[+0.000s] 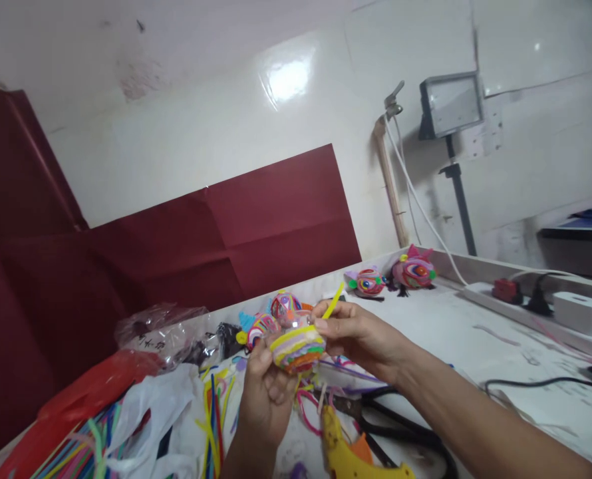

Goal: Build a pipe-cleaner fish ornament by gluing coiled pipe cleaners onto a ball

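Observation:
My left hand (266,392) is closed around the lower left side of a small rounded craft piece (298,350). Its clear plastic top shows, while bands of yellow, lilac, green and orange fuzzy strips wrap the lower part. A yellow fuzzy strip (334,301) runs along the upper band. My right hand (358,332) pinches that strip between thumb and fingers at the piece's right side, and the loose end sticks up past the fingers. Below the hands lie a yellow glue gun (343,446) and scissors (406,426) with black handles, partly hidden.
Colourful fish-like figures (261,330) stand behind my hands; two more (414,269) sit at the table's back right. Bundled fuzzy strips (76,449), a white plastic bag (156,409) and a red bag (96,382) lie left. A power strip (495,303) and cables (540,382) are right.

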Available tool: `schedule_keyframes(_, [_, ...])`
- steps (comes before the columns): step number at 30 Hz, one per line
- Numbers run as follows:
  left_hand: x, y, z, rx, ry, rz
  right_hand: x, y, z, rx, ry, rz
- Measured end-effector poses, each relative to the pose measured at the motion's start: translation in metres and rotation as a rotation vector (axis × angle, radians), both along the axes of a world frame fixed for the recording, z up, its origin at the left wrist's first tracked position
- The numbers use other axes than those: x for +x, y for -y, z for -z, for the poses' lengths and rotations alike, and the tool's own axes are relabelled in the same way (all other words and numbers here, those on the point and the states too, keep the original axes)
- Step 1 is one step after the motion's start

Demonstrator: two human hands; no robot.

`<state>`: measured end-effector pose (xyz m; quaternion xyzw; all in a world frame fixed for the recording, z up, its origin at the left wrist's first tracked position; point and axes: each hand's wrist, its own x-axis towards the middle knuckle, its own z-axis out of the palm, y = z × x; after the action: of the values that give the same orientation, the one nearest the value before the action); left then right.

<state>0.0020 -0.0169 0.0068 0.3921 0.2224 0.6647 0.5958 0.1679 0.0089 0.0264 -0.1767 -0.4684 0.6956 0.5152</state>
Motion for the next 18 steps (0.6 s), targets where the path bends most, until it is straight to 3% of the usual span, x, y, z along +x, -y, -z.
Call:
schedule_keyframes(8, [0.002,-0.008,0.006,-0.013,-0.009,0.136,0.013,-0.006,0.003,0.026,0.086,-0.018])
schedule_keyframes(12, [-0.005,-0.010,0.000,0.000,-0.141,0.004,0.017,-0.008,0.002,0.095,0.209,0.104])
schedule_keyframes(15, [-0.007,-0.006,-0.006,0.074,-0.340,-0.125,0.018,-0.008,0.002,0.131,0.278,0.177])
schedule_keyframes(18, [-0.005,0.001,-0.010,0.143,-0.564,-0.175,0.015,-0.006,0.001,0.148,0.297,0.191])
